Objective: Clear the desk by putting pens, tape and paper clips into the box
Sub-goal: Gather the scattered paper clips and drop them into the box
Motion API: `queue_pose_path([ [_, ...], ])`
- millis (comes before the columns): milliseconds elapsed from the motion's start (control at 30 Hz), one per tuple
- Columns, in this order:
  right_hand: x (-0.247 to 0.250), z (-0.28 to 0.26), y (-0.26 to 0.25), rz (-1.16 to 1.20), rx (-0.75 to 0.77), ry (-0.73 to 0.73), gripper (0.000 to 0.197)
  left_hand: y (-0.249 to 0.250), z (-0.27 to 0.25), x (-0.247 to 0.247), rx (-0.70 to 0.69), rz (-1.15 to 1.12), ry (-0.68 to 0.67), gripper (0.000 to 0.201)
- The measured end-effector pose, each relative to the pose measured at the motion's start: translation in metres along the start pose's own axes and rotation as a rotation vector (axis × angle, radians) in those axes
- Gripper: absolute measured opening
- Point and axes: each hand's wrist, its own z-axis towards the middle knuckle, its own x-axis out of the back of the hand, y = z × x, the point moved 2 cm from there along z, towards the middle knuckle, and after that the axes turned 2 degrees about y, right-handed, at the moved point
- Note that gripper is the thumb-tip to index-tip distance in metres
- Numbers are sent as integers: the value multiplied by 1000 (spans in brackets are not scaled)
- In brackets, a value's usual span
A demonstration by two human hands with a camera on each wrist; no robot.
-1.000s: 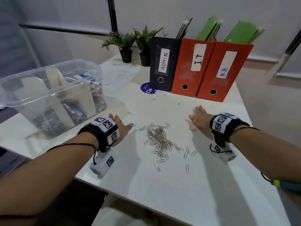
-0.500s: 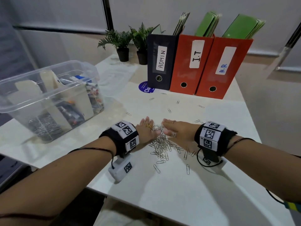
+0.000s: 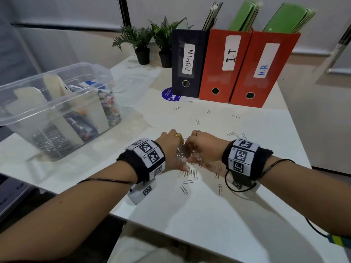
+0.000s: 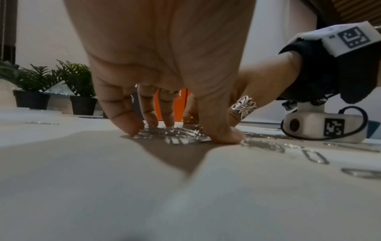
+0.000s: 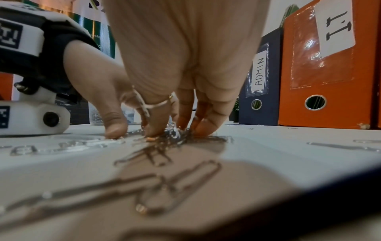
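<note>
Three files (image 3: 230, 61) read ADMIN, I.T, H.R

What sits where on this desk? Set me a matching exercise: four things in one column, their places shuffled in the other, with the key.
Things
1. dark blue cardboard file box labelled ADMIN
2. clear plastic storage box
3. heap of silver metal paper clips
4. round blue sticker

Places
A. between the left hand and the right hand
B. flat on the white desk, at a file box's front corner
C. at the desk's left edge
D. upright beside the red I.T file box

Pairs: 1-D, 2-C, 3-A, 4-B
</note>
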Motion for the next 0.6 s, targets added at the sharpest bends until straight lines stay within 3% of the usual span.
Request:
queue_pose_path([
  [233, 1, -2, 0, -52, -30, 43, 29, 3, 12, 3, 21, -59, -46, 42],
  [600, -2, 1, 3, -59, -78, 57, 28, 7, 16, 7, -69, -27, -28, 25],
])
